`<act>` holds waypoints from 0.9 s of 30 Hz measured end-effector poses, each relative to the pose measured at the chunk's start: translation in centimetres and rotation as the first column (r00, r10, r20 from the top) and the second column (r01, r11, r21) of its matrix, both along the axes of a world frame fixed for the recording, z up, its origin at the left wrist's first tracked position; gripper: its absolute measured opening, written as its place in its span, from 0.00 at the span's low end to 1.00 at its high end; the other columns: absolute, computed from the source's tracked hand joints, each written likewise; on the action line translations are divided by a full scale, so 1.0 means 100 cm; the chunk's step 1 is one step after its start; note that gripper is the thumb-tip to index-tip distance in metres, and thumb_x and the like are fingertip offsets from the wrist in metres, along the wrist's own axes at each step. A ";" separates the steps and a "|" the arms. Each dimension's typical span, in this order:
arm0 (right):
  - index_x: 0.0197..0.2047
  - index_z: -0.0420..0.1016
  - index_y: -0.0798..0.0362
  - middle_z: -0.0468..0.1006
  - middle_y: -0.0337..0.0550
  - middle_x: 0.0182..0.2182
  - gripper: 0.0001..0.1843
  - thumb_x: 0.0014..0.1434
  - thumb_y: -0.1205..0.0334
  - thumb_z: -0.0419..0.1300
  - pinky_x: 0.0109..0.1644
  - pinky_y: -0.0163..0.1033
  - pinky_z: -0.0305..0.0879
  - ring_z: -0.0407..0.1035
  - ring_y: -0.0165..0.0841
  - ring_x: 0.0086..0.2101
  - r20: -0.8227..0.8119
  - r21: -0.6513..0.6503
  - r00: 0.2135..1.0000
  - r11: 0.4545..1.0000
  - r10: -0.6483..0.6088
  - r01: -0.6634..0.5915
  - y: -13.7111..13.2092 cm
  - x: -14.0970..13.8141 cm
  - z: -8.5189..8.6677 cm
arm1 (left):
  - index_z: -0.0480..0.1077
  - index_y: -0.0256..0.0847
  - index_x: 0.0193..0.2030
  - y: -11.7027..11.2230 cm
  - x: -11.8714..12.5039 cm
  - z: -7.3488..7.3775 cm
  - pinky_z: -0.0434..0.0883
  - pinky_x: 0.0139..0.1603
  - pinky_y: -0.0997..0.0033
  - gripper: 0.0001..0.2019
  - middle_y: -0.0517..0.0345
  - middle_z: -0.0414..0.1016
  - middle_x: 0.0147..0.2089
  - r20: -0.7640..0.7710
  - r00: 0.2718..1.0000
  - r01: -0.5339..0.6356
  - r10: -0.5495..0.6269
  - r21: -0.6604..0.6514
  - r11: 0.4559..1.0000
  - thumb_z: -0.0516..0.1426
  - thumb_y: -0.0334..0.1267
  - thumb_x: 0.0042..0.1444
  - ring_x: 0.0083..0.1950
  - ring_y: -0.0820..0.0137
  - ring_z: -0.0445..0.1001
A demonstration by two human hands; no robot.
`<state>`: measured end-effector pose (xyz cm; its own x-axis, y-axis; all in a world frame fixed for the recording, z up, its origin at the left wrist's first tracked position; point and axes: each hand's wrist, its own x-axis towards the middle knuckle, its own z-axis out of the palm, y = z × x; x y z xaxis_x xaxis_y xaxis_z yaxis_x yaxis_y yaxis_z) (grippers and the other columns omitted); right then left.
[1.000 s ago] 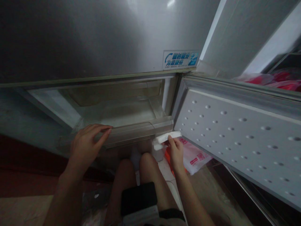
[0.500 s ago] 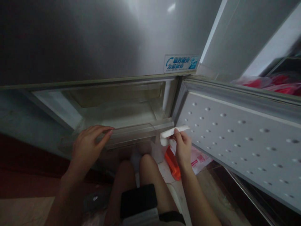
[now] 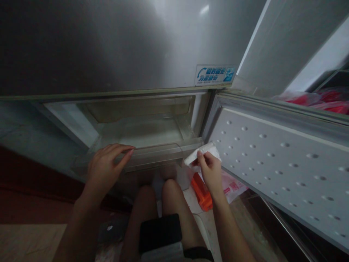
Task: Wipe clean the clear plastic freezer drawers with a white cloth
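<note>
A pulled-out clear plastic drawer (image 3: 156,157) juts from the open lower compartment of the fridge. At its left part is my left hand (image 3: 105,165), with thumb and fingertips closed at the top edge of the drawer front. My right hand (image 3: 211,169) pinches a folded white paper towel or cloth (image 3: 212,149) between thumb and fingers, by the drawer's right corner. Which of the two materials it is, I cannot tell. The drawer's inside floor looks whitish, with a yellowish panel (image 3: 141,109) behind it.
The lower fridge door (image 3: 272,160) stands wide open on the right. The upper door (image 3: 109,43) is closed. An orange plastic object (image 3: 201,194) and a pink-and-white bag (image 3: 231,185) lie on the floor. A black device (image 3: 160,233) rests on my lap.
My right hand has turned the white piece, so more of its flat side shows. The left hand keeps its place at the drawer edge. The view has shifted slightly.
</note>
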<state>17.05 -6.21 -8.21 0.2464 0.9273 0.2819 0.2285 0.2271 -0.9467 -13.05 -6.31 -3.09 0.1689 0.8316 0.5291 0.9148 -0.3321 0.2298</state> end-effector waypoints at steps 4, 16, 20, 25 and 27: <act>0.25 0.71 0.53 0.76 0.41 0.21 0.24 0.64 0.45 0.53 0.31 0.36 0.62 0.71 0.32 0.25 0.035 -0.008 0.999 0.999 0.038 -0.037 -0.006 -0.019 -0.004 | 0.75 0.44 0.43 0.000 -0.001 0.000 0.70 0.49 0.58 0.15 0.53 0.80 0.44 0.010 1.000 0.020 -0.020 -0.002 1.000 0.50 0.47 0.66 0.47 0.57 0.78; 0.23 0.69 0.52 0.73 0.39 0.19 0.23 0.64 0.47 0.53 0.29 0.36 0.55 0.65 0.30 0.22 0.152 0.051 0.978 0.990 -0.140 0.133 0.001 -0.015 0.008 | 0.76 0.43 0.44 0.000 0.000 0.001 0.69 0.48 0.57 0.15 0.52 0.80 0.43 0.006 1.000 0.005 -0.005 -0.005 1.000 0.50 0.47 0.66 0.47 0.57 0.77; 0.22 0.68 0.51 0.72 0.39 0.18 0.24 0.64 0.46 0.53 0.29 0.37 0.54 0.65 0.31 0.22 0.157 0.052 0.967 0.980 -0.199 0.193 0.002 -0.013 0.008 | 0.76 0.42 0.43 -0.001 0.000 0.001 0.69 0.49 0.56 0.15 0.50 0.81 0.43 -0.002 1.000 0.003 -0.003 -0.007 1.000 0.50 0.46 0.66 0.47 0.56 0.78; 0.24 0.69 0.50 0.74 0.39 0.20 0.22 0.65 0.47 0.52 0.30 0.37 0.56 0.65 0.30 0.23 0.144 0.041 0.990 0.999 -0.012 0.007 -0.007 -0.040 0.000 | 0.76 0.43 0.44 -0.001 0.000 0.000 0.69 0.49 0.56 0.15 0.52 0.80 0.44 0.006 1.000 -0.008 0.008 -0.014 1.000 0.50 0.46 0.66 0.47 0.57 0.78; 0.25 0.70 0.51 0.75 0.40 0.22 0.22 0.66 0.48 0.52 0.30 0.36 0.56 0.66 0.30 0.23 0.155 0.040 0.988 0.999 0.011 -0.018 -0.011 -0.045 -0.006 | 0.76 0.44 0.44 -0.001 -0.001 0.000 0.69 0.49 0.57 0.15 0.52 0.80 0.43 0.007 1.000 -0.006 0.006 -0.006 1.000 0.50 0.47 0.66 0.47 0.57 0.78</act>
<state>12.52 -7.27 -8.78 0.1833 0.9173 0.3536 0.3679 0.2696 -0.8899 -13.11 -6.37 -3.11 0.1602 0.8359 0.5250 0.9151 -0.3251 0.2384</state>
